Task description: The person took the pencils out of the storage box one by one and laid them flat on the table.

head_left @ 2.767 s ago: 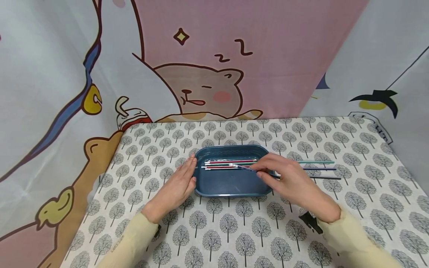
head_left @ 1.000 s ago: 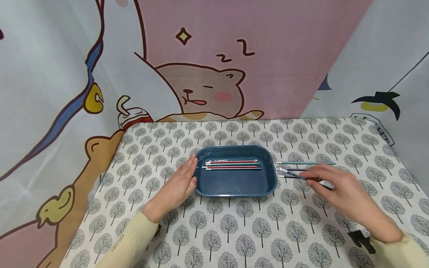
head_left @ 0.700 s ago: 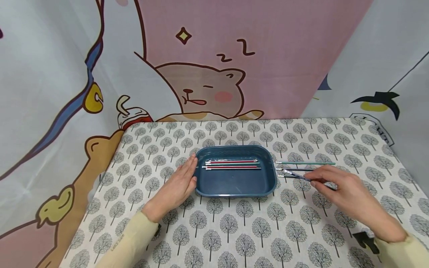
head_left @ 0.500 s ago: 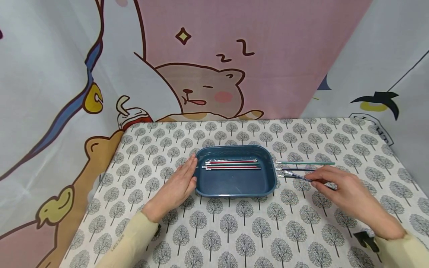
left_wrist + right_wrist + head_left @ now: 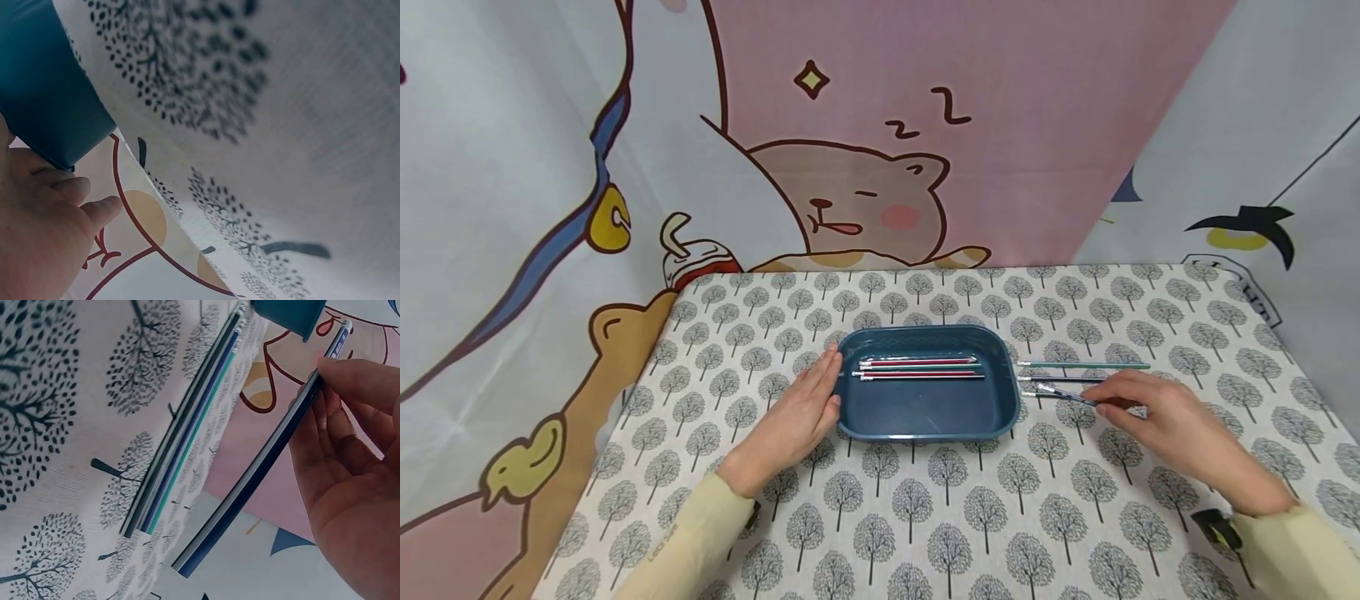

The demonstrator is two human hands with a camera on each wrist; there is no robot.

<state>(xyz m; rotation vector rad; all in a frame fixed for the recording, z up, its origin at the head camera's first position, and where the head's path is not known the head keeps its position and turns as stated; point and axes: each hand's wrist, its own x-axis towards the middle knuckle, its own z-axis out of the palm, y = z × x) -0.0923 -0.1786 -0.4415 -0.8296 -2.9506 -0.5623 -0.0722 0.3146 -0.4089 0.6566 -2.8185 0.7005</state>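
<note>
My left hand (image 5: 793, 421) rests with straight fingers against the left side of a dark blue plastic tray (image 5: 925, 414). Inside it lie several pencils (image 5: 917, 375), red and green, side by side with eraser ends to the left. Right of the tray, my right hand (image 5: 1176, 429) pinches a dark blue and silver striped pencil (image 5: 250, 469) between thumb and fingers. Its white eraser end points toward the tray. Below it on the cloth lie a green pencil (image 5: 1090, 365), a blue pencil (image 5: 187, 437) and a blackish pencil (image 5: 169, 450), roughly parallel.
A white cloth (image 5: 947, 508) printed with grey trees covers the table. Behind it hangs a curtain (image 5: 1000, 167) with cartoon animals, and more printed fabric flanks both sides.
From over the tray's right side, my right hand has moved right with the striped pencil, beyond the rim. Lately its eraser end has dipped slightly. The left hand and tray stay put.
</note>
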